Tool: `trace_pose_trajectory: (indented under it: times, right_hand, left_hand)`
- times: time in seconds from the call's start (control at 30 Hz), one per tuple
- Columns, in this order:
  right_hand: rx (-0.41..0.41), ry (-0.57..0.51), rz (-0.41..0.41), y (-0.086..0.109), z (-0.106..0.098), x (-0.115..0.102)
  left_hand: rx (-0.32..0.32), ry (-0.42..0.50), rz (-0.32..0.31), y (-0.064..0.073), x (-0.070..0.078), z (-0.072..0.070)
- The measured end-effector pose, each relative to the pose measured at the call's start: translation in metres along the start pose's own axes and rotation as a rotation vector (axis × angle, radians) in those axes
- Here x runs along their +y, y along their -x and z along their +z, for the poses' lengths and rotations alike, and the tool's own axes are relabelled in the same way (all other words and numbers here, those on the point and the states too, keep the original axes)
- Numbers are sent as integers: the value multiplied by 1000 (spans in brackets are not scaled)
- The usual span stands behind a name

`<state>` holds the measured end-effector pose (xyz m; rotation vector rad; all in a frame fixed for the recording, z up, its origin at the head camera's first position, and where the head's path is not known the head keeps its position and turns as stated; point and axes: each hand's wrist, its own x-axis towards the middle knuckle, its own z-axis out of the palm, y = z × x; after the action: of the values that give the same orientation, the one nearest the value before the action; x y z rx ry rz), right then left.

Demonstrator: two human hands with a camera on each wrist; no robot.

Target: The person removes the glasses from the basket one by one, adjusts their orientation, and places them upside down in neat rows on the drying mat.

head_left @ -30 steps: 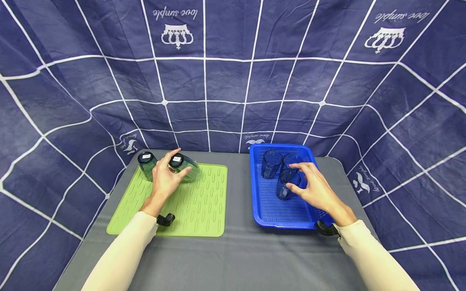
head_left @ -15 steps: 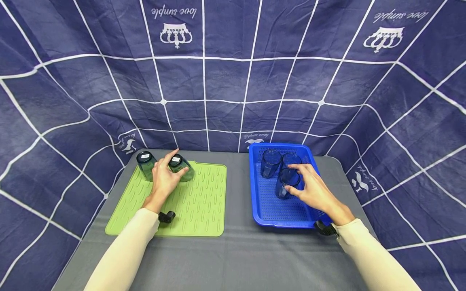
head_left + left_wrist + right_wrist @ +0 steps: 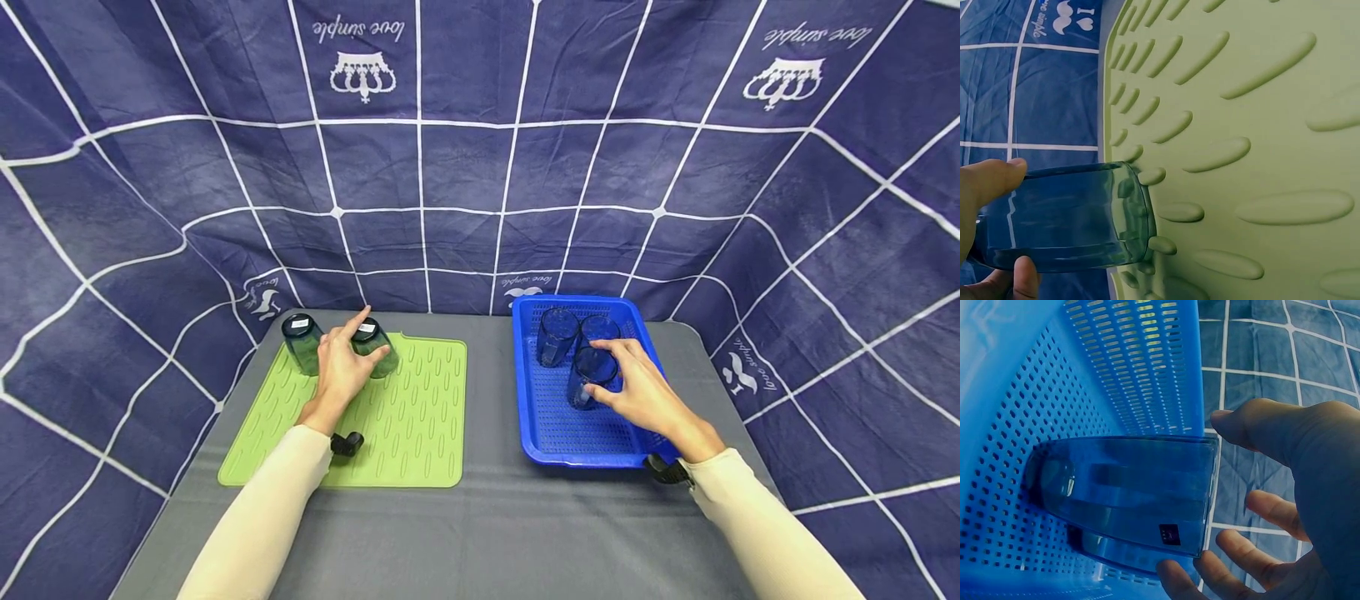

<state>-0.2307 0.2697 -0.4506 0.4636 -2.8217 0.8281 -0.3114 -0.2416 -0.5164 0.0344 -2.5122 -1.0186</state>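
My left hand (image 3: 345, 367) grips an upside-down tinted drinking glass (image 3: 1079, 212) near its base, thumb on one side and fingertips on the other. Its rim is down on the green mat (image 3: 412, 425). Another inverted glass (image 3: 303, 348) stands just left of that hand. Over the blue basket (image 3: 528, 417), my right hand (image 3: 645, 392) curves around the top of a blue glass (image 3: 1129, 487), which stands mouth up. In the right wrist view the thumb and fingers are spread at either side of its rim, with the palm well back from it.
Two more blue glasses, one at the back left (image 3: 557, 337) and one at the back right (image 3: 600, 327), stand in the basket close to the front one. Grey cloth (image 3: 487, 517) covers the table. A blue checked curtain (image 3: 465, 167) encloses the back and sides.
The glass in my left hand has gone from tilted to upright on the mat, its rim swinging left. My right hand stays around the front glass, almost unmoved.
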Motion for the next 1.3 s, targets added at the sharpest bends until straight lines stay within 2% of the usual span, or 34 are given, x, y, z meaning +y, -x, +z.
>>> trace_pose_trajectory:
  times: [0.37, 0.67, 0.9, 1.1, 1.3]
  right_hand:
    - [-16, 18, 9, -1, 5, 6]
    - [-2, 27, 16, -1, 5, 6]
    - [12, 37, 74, -6, 4, 4]
    - [-8, 58, 128, -10, 6, 2]
    - [-24, 47, 138, -13, 11, 1]
  left_hand:
    - [-13, -12, -4, 0, 0, 8]
    - [2, -45, 64, -3, 1, 10]
    - [4, -63, 72, -3, 0, 11]
    - [6, -84, 63, -1, -2, 13]
    - [35, -84, 77, -1, -4, 11]
